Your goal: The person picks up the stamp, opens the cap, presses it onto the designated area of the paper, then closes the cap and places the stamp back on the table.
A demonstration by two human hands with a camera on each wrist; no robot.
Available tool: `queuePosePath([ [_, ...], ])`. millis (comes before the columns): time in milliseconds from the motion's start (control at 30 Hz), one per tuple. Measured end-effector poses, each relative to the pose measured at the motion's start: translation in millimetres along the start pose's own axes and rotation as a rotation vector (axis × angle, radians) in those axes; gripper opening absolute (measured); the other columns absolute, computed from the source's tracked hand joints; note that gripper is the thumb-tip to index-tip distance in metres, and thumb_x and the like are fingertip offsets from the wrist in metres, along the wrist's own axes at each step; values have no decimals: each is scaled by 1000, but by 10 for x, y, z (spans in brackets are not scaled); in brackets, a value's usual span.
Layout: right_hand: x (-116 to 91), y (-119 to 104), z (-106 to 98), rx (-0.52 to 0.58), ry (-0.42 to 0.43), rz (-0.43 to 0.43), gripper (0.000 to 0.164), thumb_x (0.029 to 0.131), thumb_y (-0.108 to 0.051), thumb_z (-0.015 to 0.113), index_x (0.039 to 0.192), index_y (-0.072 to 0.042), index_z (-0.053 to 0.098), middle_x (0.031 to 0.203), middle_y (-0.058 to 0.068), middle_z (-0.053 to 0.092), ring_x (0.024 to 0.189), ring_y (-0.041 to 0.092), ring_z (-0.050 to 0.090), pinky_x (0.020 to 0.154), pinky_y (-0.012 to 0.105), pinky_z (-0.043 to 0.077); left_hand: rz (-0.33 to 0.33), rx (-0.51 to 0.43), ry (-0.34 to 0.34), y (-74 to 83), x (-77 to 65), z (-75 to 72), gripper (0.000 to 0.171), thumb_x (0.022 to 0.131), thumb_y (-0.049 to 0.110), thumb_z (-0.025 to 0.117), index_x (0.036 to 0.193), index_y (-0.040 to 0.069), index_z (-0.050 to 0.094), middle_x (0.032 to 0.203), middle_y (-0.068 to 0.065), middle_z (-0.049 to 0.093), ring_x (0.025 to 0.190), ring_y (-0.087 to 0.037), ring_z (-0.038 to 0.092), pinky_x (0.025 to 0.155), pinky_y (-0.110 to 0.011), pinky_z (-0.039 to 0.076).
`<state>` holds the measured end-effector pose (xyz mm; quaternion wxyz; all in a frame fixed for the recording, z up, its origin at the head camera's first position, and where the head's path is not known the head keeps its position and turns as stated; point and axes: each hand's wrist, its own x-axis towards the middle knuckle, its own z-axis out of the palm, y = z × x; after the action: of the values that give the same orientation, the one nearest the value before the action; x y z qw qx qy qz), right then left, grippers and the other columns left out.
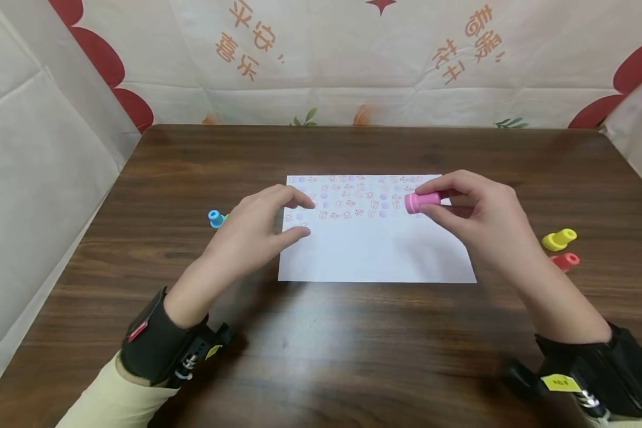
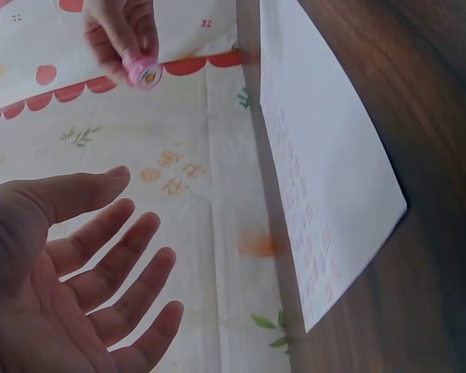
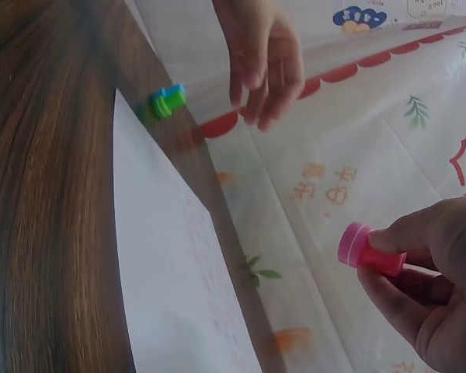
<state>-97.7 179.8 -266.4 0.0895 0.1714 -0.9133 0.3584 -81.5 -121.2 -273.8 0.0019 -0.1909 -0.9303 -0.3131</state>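
Observation:
Between thumb and fingers my right hand (image 1: 484, 208) pinches a pink stamp (image 1: 422, 202), held above the right part of a white sheet of paper (image 1: 374, 252). The stamp's round end faces left in the head view and toward the camera in the left wrist view. Rows of small red and purple stamp prints cover the sheet's upper part. Over the paper's left edge hovers my left hand (image 1: 257, 229), fingers spread and holding nothing. Behind it a blue stamp (image 1: 216, 219) is partly hidden; the right wrist view shows a green stamp (image 3: 168, 102) beside it.
On the right of the brown wooden table (image 1: 321, 356) lie a yellow stamp (image 1: 559, 239) and a red stamp (image 1: 566, 261), the red one partly behind my right forearm. A patterned cloth (image 1: 321, 59) hangs behind the table's far edge.

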Motion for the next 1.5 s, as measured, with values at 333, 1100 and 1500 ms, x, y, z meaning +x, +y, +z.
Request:
queuePosePath([
  [333,112,-45,179,54,-28,4,24,79,-11,77,102,-10,72,96,7,71,82,8,56,71,-2,46,14,-74,-19,22,194,172,29,86,18,71,113,12,64,114,-2,67,110,-18,57,95,-42,49],
  [1100,214,-149,588,343,-144,-45,18,84,-12,73,102,-7,71,97,4,71,90,9,64,78,15,56,64,-284,79,101,364,544,27,84,20,73,107,11,64,101,-1,71,94,-13,64,87,-44,54],
  [1500,149,-99,595,393,-235,49,22,82,-18,75,101,-8,70,87,7,73,77,20,70,71,17,57,13,-208,66,112,261,532,23,83,29,74,102,18,69,94,5,74,90,-7,63,86,-37,51],
])
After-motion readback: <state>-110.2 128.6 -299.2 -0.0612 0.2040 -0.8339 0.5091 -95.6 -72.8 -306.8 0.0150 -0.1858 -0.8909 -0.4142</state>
